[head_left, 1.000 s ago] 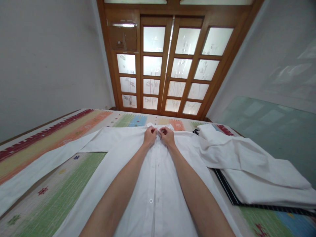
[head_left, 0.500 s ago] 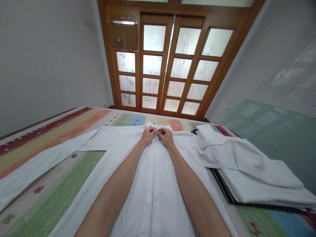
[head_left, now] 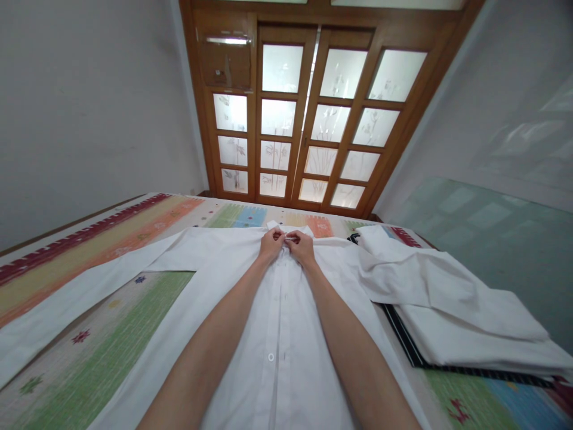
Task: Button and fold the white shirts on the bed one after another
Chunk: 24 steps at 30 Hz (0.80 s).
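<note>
A white long-sleeved shirt (head_left: 233, 263) lies spread out, front side up, with its collar (head_left: 305, 230) at the far end. Both hands are at the top of its front, just below the collar. My left hand (head_left: 271, 243) pinches one front edge of the shirt, and my right hand (head_left: 301, 246) pinches the other edge close beside it. Their fingertips nearly meet; any button between them is too small to make out. Lower down, the two front edges lie side by side, with a white button (head_left: 271, 357) showing on the left one.
The shirt rests on a striped, multicoloured cloth (head_left: 116, 322). On the right lies a stack of folded white clothing (head_left: 474, 340) over a black striped garment (head_left: 405, 340), partly under the right sleeve. A glass panel (head_left: 487, 239) leans by the right wall. Wooden glazed doors (head_left: 255, 107) stand beyond.
Both hands stay at the shirt's top with only slight finger movement. The camera view has shifted a little. The shirt lies as before.
</note>
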{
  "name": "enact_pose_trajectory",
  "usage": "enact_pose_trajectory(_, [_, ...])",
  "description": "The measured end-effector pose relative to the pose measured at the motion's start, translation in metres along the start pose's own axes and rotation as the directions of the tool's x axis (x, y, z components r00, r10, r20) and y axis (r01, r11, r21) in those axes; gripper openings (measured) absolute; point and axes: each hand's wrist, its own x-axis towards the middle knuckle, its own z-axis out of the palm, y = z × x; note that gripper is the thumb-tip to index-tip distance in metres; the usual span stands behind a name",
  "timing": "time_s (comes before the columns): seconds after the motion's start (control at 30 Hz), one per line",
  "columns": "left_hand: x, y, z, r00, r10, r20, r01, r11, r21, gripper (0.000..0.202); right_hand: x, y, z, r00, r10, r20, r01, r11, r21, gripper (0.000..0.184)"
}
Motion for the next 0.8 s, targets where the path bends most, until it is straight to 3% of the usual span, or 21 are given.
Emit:
enact_pose_trajectory(0.27, [-0.0036, -0.0021, -0.0086, 0.992, 0.004, 0.129, 0.013, 0.991, -0.131, 0.014, 0.0034, 0.0094, 0.0003, 0.99, 0.14, 0.009, -0.14, 0.984, 0.109, 0.023])
enact_pose_trajectory(0.57, [-0.006, 0.0001, -0.0025, 0.994, 0.102, 0.034, -0.102, 0.995, -0.009, 0.026, 0.0038, 0.0046, -0.0052, 0.976, 0.2, 0.09, -0.216, 0.949, 0.231, 0.043])
enact_pose_trajectory(0.8, [-0.0099, 0.0044, -0.0017, 0.988, 0.148, 0.037, -0.15, 0.987, 0.058, 0.019, 0.0067, 0.003, -0.0077, 0.972, 0.208, 0.112, -0.226, 0.956, 0.186, 0.038])
